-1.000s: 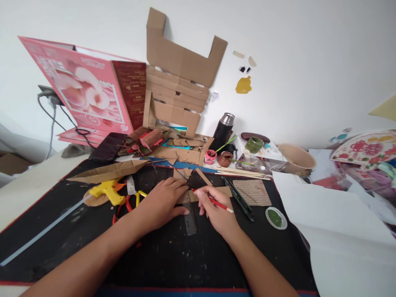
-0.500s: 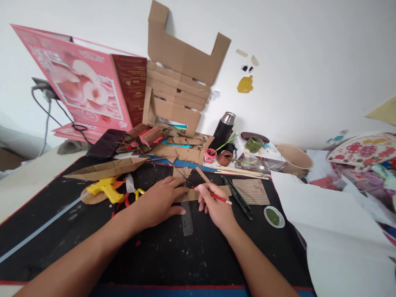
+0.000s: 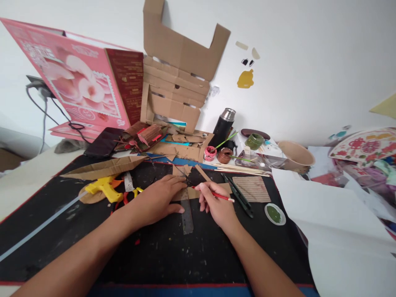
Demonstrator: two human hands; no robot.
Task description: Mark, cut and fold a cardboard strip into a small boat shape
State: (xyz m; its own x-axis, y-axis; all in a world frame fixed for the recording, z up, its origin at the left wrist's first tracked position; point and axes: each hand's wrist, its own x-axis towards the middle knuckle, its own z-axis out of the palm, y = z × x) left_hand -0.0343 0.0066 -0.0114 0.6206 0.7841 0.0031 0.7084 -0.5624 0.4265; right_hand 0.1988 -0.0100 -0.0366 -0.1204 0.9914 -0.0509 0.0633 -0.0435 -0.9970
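My left hand (image 3: 161, 199) lies with its fingers stretched over a dark metal ruler (image 3: 187, 218), pressing it down on a strip of cardboard (image 3: 194, 193). The ruler's near end sticks out toward me; its upper part is hidden under my fingers. In my right hand (image 3: 216, 206), a red pencil (image 3: 219, 194) is gripped between thumb and fingers, its tip at the cardboard beside the ruler. Small cardboard scraps (image 3: 201, 173) lie just beyond both hands.
Left of my hands are a yellow glue gun (image 3: 105, 189), pliers and a leaf-shaped cardboard piece (image 3: 105, 167). To the right lie dark green strips (image 3: 237, 196), corrugated cardboard (image 3: 252, 189) and a lid of green paint (image 3: 274, 214). Paint jars (image 3: 225, 155) and a flask (image 3: 223, 128) stand behind.
The view has shifted slightly. The pencil's back end has swung a little to the right and down, while my left hand stays on the ruler.
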